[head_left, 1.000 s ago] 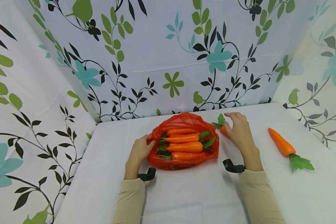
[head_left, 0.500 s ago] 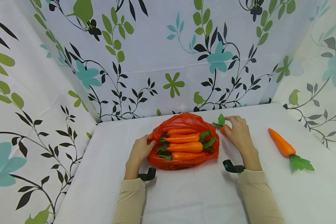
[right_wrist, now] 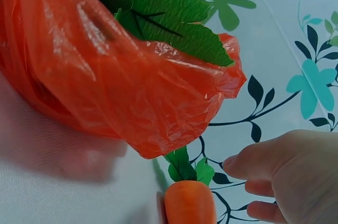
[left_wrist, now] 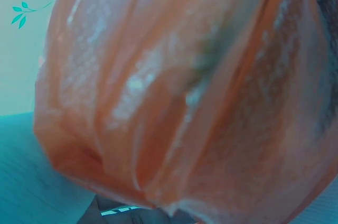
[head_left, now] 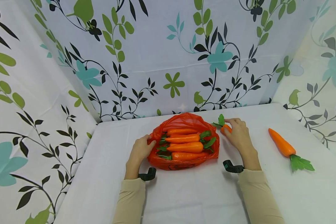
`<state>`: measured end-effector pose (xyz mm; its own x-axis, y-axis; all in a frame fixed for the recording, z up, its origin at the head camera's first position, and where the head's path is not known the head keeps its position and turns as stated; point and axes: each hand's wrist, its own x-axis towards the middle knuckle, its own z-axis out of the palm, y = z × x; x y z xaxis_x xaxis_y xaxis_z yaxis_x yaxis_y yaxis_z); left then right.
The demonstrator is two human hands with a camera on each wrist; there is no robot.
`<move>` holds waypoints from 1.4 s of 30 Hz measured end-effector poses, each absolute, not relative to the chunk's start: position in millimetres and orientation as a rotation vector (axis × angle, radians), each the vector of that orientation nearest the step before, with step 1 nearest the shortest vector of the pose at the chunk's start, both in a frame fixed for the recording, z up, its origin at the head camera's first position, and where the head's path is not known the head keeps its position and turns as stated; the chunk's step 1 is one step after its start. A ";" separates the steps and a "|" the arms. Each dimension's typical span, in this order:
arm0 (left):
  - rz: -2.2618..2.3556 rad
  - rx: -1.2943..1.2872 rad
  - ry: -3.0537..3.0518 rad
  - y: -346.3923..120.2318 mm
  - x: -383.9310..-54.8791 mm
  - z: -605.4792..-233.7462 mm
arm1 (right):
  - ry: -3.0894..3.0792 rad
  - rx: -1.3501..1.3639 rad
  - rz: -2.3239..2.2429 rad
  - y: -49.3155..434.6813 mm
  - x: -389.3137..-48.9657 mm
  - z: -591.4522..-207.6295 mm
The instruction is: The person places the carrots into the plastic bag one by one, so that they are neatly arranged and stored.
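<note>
A crinkled red plastic bag (head_left: 182, 165), its mouth spread wide, lies on the table with several orange carrots (head_left: 184, 147) with green tops inside. My left hand (head_left: 140, 151) holds the bag's left rim between thumb and fingers. In the left wrist view the translucent bag (left_wrist: 174, 102) fills most of the picture, hiding the grip. Just right of the bag lies a loose carrot (head_left: 226, 128), partly covered by my right hand (head_left: 239, 133). The right wrist view has that carrot (right_wrist: 190, 203) beside my right hand (right_wrist: 290, 176), with a gap between them and the thumb held out.
Another carrot (head_left: 281, 143) lies alone on the right side of the white table (head_left: 179, 199), leafy end toward me. A patterned cloth (head_left: 145, 62) with leaves and flowers rises along the back, and similar cloth stands at both sides.
My right hand has shifted slightly toward me and down at the loose carrot, so more of its orange top shows. The left hand and the bag stay put.
</note>
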<state>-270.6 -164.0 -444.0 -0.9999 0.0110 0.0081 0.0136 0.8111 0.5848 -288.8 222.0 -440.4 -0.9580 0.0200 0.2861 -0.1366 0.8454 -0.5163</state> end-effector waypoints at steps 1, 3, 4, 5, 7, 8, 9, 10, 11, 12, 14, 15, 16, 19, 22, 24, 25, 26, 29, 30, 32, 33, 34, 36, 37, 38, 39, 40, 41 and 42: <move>-0.962 -0.022 -2.985 -163.8 -270.5 -443.7 | -2.743 0.089 0.799 222.2 -288.8 -441.0; -0.961 -0.024 -2.985 -163.6 -270.1 -443.2 | -2.751 0.087 0.802 222.5 -288.6 -441.6; -0.959 -0.025 -2.985 -163.6 -270.0 -443.0 | -2.758 0.086 0.802 222.7 -288.6 -441.8; -0.958 -0.026 -2.984 -163.6 -269.9 -443.0 | -2.765 0.082 0.804 223.1 -288.8 -442.1; -0.956 -0.029 -2.983 -163.5 -269.8 -442.9 | -2.783 0.080 0.807 223.1 -289.3 -442.7; -0.956 -0.029 -2.982 -163.6 -269.8 -443.0 | -2.792 0.078 0.808 223.1 -289.6 -443.0; -0.955 -0.030 -2.981 -163.6 -269.8 -443.1 | -2.802 0.078 0.807 223.1 -290.0 -443.3; -0.956 -0.030 -2.980 -163.5 -269.7 -443.1 | -2.811 0.077 0.808 223.2 -290.3 -443.7; -0.957 -0.030 -2.978 -163.6 -269.5 -443.1 | -2.819 0.077 0.808 223.2 -290.6 -444.2; -0.959 -0.029 -2.977 -163.6 -269.4 -443.1 | -2.827 0.077 0.808 223.3 -290.9 -444.7; -0.963 -0.027 -2.974 -163.6 -269.4 -443.3 | -2.838 0.077 0.804 223.9 -291.5 -446.3; -0.964 -0.026 -2.972 -163.6 -269.4 -443.4 | -2.842 0.079 0.803 224.0 -291.7 -447.1; -0.966 -0.025 -2.970 -163.6 -269.4 -443.6 | -2.845 0.078 0.806 224.4 -292.1 -448.1; -0.965 -0.025 -2.966 -163.7 -269.6 -444.1 | -2.852 0.077 0.811 224.8 -292.7 -450.5; -0.961 -0.026 -2.961 -163.6 -269.6 -444.3 | -2.860 0.072 0.814 224.5 -293.3 -452.3; -0.957 -0.026 -2.958 -163.6 -269.7 -444.3 | -2.864 0.069 0.812 224.0 -293.6 -453.2; -0.956 -0.027 -2.956 -163.6 -269.7 -444.4 | -2.867 0.067 0.810 223.8 -293.8 -453.5; -0.955 -0.028 -2.953 -163.7 -269.9 -444.6 | -2.867 0.066 0.809 223.6 -293.8 -453.9; -0.947 -0.032 -2.947 -164.0 -270.2 -444.9 | -2.873 0.061 0.803 224.2 -294.0 -454.4; -0.945 -0.034 -2.945 -164.1 -270.3 -445.0 | -2.878 0.060 0.802 224.4 -293.9 -454.4; -0.941 -0.038 -2.944 -164.3 -270.7 -445.4 | -2.889 0.057 0.795 225.2 -294.4 -455.3; -0.939 -0.038 -2.945 -164.4 -270.8 -445.7 | -2.896 0.056 0.792 225.7 -294.8 -455.8; -0.939 -0.039 -2.945 -164.6 -271.0 -445.8 | -2.903 0.057 0.788 225.8 -295.1 -456.0; -0.941 -0.035 -2.947 -164.7 -271.1 -446.0 | -2.919 0.058 0.788 226.3 -296.0 -457.2; -0.941 -0.035 -2.948 -164.7 -271.1 -446.0 | -2.926 0.057 0.788 226.5 -296.4 -457.9; -0.942 -0.033 -2.948 -164.8 -271.0 -446.1 | -2.933 0.057 0.791 226.6 -296.6 -458.3; -0.943 -0.033 -2.949 -164.7 -270.9 -446.0 | -2.939 0.057 0.794 226.6 -296.6 -458.6; -0.943 -0.034 -2.949 -164.6 -270.7 -445.7 | -2.943 0.056 0.797 226.5 -296.5 -459.0; -0.942 -0.036 -2.949 -164.7 -270.6 -445.7 | -2.946 0.053 0.801 226.4 -296.5 -459.5; -0.941 -0.038 -2.949 -164.6 -270.5 -445.5 | -2.948 0.052 0.803 226.4 -296.5 -460.1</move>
<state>-270.5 -164.6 -445.5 -0.9987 0.0091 0.0511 0.0370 0.8148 0.5785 -296.5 226.4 -460.1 -0.9957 -0.0100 0.0916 -0.0550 0.8617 -0.5045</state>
